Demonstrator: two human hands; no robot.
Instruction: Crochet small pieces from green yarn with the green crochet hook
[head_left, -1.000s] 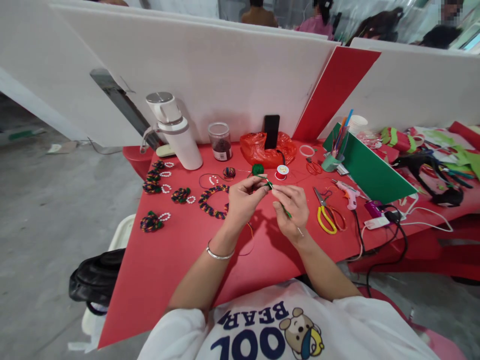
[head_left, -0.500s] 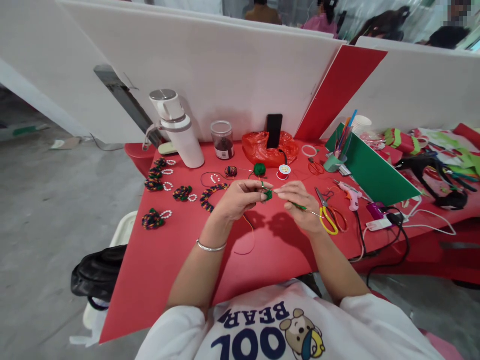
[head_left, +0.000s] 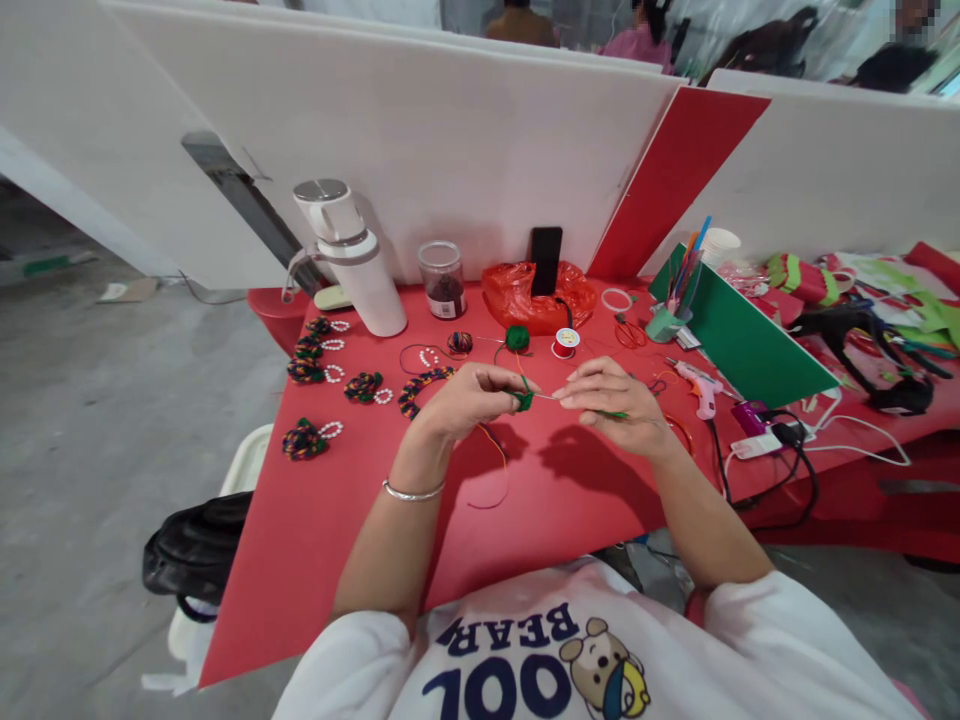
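My left hand [head_left: 474, 402] pinches a small piece of green crochet [head_left: 523, 401] between thumb and fingers. In my right hand [head_left: 616, 402] is a crochet hook [head_left: 609, 414] with a green handle, its thin metal shaft reaching left to the crochet piece. Yarn runs from the piece up toward a green yarn ball [head_left: 517, 338] on the table. Behind my left hand lies a multicoloured braided crochet strip [head_left: 412, 396], partly hidden. A loose orange and dark yarn tail [head_left: 504, 466] trails beneath my hands.
On the red table [head_left: 330, 560] stand a white bottle [head_left: 369, 285], a clear jar [head_left: 442, 282] and a phone [head_left: 546, 262]. Beaded crochet pieces [head_left: 304, 440] lie left. Rightward are a thread spool [head_left: 565, 343], a pink glue gun [head_left: 700, 386], a green board [head_left: 757, 335] and cables.
My right hand has moved right with the hook, away from my left hand, and covers the yellow-handled scissors. My left hand with the green crochet has shifted slightly left and down.
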